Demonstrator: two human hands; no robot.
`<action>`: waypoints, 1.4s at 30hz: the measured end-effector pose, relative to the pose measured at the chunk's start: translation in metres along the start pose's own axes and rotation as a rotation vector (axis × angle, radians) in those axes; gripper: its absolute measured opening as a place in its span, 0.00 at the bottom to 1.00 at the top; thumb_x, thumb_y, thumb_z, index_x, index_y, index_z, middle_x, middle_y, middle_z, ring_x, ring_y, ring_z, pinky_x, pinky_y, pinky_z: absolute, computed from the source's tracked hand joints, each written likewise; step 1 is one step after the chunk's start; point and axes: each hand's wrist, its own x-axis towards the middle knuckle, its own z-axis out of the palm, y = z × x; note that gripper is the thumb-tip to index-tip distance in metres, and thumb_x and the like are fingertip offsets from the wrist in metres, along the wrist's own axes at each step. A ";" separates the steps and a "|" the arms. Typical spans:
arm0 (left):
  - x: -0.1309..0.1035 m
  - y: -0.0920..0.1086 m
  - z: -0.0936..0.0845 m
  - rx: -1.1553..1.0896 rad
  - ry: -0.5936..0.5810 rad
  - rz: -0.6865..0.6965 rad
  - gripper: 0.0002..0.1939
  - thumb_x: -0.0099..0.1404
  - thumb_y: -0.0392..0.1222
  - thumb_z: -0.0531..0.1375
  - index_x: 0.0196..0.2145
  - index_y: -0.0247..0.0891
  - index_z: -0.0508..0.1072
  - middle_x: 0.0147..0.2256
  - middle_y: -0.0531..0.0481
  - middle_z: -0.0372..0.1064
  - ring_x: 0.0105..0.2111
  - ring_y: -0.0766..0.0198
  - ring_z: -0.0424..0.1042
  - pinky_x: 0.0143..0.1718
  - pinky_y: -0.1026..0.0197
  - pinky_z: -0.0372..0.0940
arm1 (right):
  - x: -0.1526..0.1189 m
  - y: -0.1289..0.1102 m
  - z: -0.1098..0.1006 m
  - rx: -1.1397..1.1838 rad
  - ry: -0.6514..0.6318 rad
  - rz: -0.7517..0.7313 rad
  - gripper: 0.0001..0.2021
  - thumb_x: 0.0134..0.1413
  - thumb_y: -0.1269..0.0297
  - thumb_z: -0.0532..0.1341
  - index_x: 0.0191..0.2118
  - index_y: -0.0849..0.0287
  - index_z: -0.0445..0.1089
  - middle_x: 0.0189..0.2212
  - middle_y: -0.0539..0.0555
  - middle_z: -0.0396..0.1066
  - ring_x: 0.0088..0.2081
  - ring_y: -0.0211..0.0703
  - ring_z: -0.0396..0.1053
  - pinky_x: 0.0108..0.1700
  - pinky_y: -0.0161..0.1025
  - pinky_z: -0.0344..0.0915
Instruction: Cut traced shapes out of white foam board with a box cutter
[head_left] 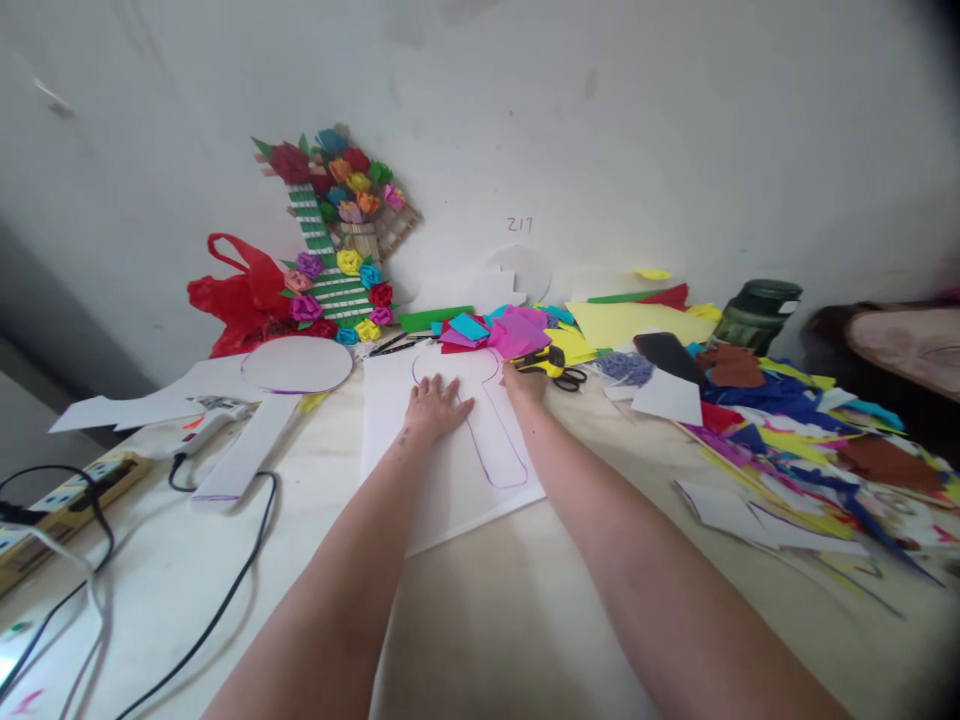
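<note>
White sheet under two hands: left flat, right gripping one cutter.

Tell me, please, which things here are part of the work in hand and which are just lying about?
In hand:
left hand flat on the white sheet
purple outline
right hand at the yellow cutter

Lying about:
scissors
glue gun
paper scraps
flower piece
red bag
green jar

pale table against a scuffed white wall
</note>
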 end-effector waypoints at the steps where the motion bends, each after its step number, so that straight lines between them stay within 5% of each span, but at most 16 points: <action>1: 0.000 0.001 -0.002 0.001 -0.001 -0.010 0.37 0.60 0.68 0.38 0.63 0.50 0.51 0.64 0.48 0.43 0.63 0.50 0.41 0.59 0.46 0.41 | 0.002 0.002 0.002 0.015 -0.016 -0.026 0.13 0.46 0.59 0.57 0.16 0.58 0.66 0.13 0.53 0.65 0.25 0.44 0.69 0.32 0.38 0.64; 6: -0.003 0.004 -0.007 -0.006 0.029 -0.035 0.35 0.61 0.68 0.38 0.61 0.53 0.55 0.62 0.47 0.49 0.60 0.50 0.48 0.58 0.44 0.43 | 0.015 0.013 0.013 0.269 -0.214 -0.154 0.10 0.39 0.66 0.58 0.31 0.59 0.72 0.12 0.45 0.64 0.20 0.36 0.65 0.27 0.31 0.61; 9: -0.004 0.004 -0.006 -0.012 0.062 -0.037 0.32 0.63 0.65 0.38 0.60 0.55 0.57 0.61 0.48 0.50 0.59 0.51 0.50 0.57 0.43 0.44 | 0.021 0.016 0.017 0.304 -0.269 -0.167 0.09 0.37 0.66 0.58 0.29 0.60 0.72 0.10 0.44 0.62 0.17 0.34 0.61 0.22 0.30 0.57; 19: 0.004 -0.001 0.002 -0.068 -0.018 -0.038 0.32 0.64 0.64 0.37 0.62 0.54 0.50 0.65 0.51 0.39 0.64 0.52 0.37 0.60 0.42 0.37 | 0.023 0.012 0.030 0.242 -0.241 -0.180 0.08 0.35 0.64 0.59 0.25 0.60 0.72 0.12 0.46 0.63 0.18 0.35 0.62 0.23 0.31 0.57; 42: 0.006 0.000 -0.002 -0.070 -0.092 -0.047 0.31 0.65 0.60 0.37 0.63 0.52 0.47 0.66 0.52 0.34 0.64 0.51 0.34 0.60 0.41 0.35 | 0.018 0.011 0.029 0.141 -0.211 -0.175 0.09 0.37 0.63 0.59 0.26 0.61 0.72 0.14 0.48 0.65 0.21 0.36 0.65 0.26 0.32 0.60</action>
